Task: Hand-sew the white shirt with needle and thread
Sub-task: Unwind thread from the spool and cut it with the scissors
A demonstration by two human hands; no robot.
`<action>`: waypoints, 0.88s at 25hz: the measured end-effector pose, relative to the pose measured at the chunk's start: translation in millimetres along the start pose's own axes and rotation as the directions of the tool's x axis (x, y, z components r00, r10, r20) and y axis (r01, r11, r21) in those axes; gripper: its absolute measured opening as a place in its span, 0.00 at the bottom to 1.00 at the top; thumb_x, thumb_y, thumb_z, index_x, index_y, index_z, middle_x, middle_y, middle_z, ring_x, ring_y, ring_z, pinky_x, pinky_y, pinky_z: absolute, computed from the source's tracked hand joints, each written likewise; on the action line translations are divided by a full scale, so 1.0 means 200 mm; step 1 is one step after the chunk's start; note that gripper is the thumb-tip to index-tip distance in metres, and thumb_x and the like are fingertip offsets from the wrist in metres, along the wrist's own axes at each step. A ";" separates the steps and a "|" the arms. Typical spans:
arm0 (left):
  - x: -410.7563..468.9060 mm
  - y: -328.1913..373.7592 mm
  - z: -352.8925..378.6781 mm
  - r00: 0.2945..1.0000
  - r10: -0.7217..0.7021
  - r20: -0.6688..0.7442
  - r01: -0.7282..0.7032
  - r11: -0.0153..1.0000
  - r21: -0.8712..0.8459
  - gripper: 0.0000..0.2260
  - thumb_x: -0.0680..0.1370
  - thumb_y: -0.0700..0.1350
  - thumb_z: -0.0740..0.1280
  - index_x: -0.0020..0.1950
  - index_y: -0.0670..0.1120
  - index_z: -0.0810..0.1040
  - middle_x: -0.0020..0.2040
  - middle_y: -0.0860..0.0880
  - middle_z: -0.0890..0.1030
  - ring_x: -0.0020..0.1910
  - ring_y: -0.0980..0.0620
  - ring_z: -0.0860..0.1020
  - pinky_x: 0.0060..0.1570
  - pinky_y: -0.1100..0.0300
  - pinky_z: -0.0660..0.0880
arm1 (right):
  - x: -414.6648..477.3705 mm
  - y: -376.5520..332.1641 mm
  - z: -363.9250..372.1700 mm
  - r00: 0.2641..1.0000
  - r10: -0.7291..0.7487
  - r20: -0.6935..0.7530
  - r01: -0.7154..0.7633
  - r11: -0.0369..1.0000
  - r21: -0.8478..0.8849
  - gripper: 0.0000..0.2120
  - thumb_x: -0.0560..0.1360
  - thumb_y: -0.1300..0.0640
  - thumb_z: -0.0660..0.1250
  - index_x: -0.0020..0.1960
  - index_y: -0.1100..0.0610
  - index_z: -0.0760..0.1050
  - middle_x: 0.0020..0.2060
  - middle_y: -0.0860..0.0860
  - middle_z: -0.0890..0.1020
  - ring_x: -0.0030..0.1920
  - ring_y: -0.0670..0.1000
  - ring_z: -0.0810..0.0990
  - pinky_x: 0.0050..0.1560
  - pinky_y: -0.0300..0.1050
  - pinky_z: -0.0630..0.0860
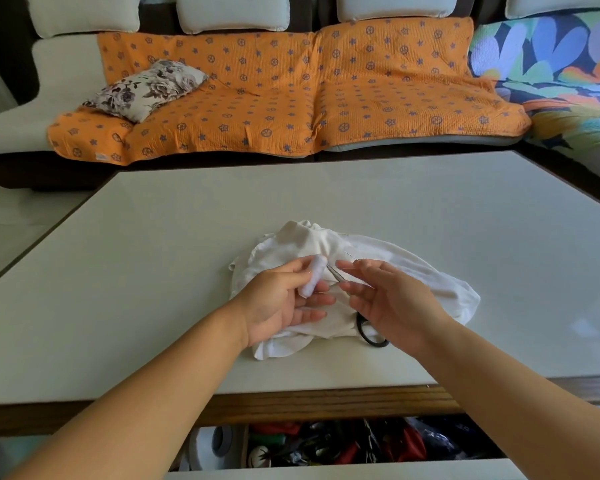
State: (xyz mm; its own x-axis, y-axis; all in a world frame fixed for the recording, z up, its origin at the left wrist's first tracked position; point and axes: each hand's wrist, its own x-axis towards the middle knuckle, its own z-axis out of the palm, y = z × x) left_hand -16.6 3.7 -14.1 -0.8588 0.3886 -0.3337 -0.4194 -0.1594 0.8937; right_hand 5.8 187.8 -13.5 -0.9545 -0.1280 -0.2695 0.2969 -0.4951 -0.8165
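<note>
Shirt (pixel 413 271) lies crumpled on the surface (pixel 153 271); my left hand (pixel 274 303) pinches a thread spool (pixel 314 275); my right hand (pixel 392 303) hovers beside it, grip unclear.

Soft daylight; faint glare on table (pixel 582 327) right; wide-angle bowing at edges; bottom dim, possibly blurred.

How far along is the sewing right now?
Done: the white shirt lies bunched on the table, with the scissors partly under the right hand. In hand: the left hand holds the thread spool. Whether the right hand pinches a needle is too fine to tell. Left: threading, probably, and the stitching, since no stitches show.
</note>
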 end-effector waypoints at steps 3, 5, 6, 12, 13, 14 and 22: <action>0.02 -0.01 0.02 0.993 -0.076 0.095 0.093 0.978 -0.187 0.14 0.80 0.43 0.58 0.61 0.47 0.79 0.37 0.50 0.73 0.36 0.54 0.73 0.37 0.60 0.75 | 0.00 0.02 0.02 0.997 0.041 0.070 -0.055 0.975 0.214 0.05 0.80 0.65 0.59 0.47 0.60 0.73 0.53 0.59 0.84 0.38 0.50 0.83 0.36 0.38 0.80; 0.03 -0.02 0.05 0.994 -0.080 0.072 0.096 0.961 -0.260 0.11 0.78 0.45 0.60 0.58 0.47 0.76 0.37 0.50 0.72 0.35 0.54 0.71 0.35 0.61 0.74 | 0.00 0.02 0.04 0.994 0.057 0.096 -0.082 0.958 0.275 0.07 0.80 0.65 0.58 0.45 0.61 0.73 0.46 0.59 0.85 0.37 0.50 0.83 0.37 0.37 0.81; 0.04 -0.03 0.06 0.997 -0.075 0.035 0.081 0.961 -0.265 0.08 0.78 0.46 0.63 0.56 0.48 0.76 0.37 0.51 0.72 0.34 0.54 0.72 0.34 0.62 0.74 | 0.01 0.02 0.04 0.994 0.064 0.087 -0.086 0.956 0.279 0.08 0.80 0.65 0.58 0.45 0.61 0.73 0.42 0.58 0.84 0.36 0.50 0.83 0.37 0.37 0.81; 0.05 -0.02 0.03 0.993 -0.102 -0.054 0.076 0.930 -0.358 0.06 0.77 0.48 0.67 0.42 0.49 0.74 0.31 0.53 0.71 0.30 0.56 0.73 0.31 0.64 0.74 | 0.02 -0.01 0.00 0.997 0.066 -0.049 -0.055 0.981 0.188 0.08 0.80 0.65 0.58 0.45 0.61 0.73 0.31 0.53 0.78 0.30 0.48 0.79 0.32 0.37 0.78; 0.05 -0.01 0.01 0.991 -0.108 -0.074 0.073 0.925 -0.373 0.07 0.77 0.47 0.66 0.40 0.49 0.73 0.31 0.53 0.70 0.29 0.56 0.73 0.29 0.65 0.73 | 0.03 -0.03 -0.01 0.995 0.059 -0.078 -0.046 0.985 0.165 0.07 0.81 0.64 0.58 0.45 0.60 0.73 0.31 0.52 0.77 0.30 0.48 0.78 0.31 0.37 0.77; 0.05 0.00 0.00 0.989 -0.113 -0.097 0.068 0.923 -0.379 0.07 0.78 0.46 0.66 0.40 0.49 0.72 0.31 0.53 0.70 0.27 0.57 0.71 0.26 0.66 0.72 | 0.04 -0.05 -0.03 0.993 0.049 -0.109 -0.033 0.989 0.143 0.07 0.81 0.64 0.58 0.45 0.60 0.72 0.31 0.52 0.77 0.29 0.48 0.77 0.30 0.37 0.77; 0.03 0.06 -0.15 0.954 -0.087 -0.286 -0.012 0.945 -0.327 0.13 0.79 0.49 0.65 0.36 0.51 0.69 0.24 0.55 0.66 0.20 0.59 0.64 0.18 0.70 0.61 | 0.09 -0.18 -0.16 0.883 -0.216 -0.418 0.094 0.952 -0.293 0.05 0.80 0.62 0.62 0.47 0.60 0.76 0.33 0.53 0.78 0.32 0.50 0.77 0.35 0.40 0.74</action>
State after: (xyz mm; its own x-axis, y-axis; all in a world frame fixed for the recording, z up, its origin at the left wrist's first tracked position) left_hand -36.2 -23.7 -14.3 -0.8673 0.1255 -0.4816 -0.4822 -0.4520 0.7505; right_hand -21.5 231.8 -5.3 -0.8944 0.3528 -0.2751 0.2015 -0.2313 -0.9518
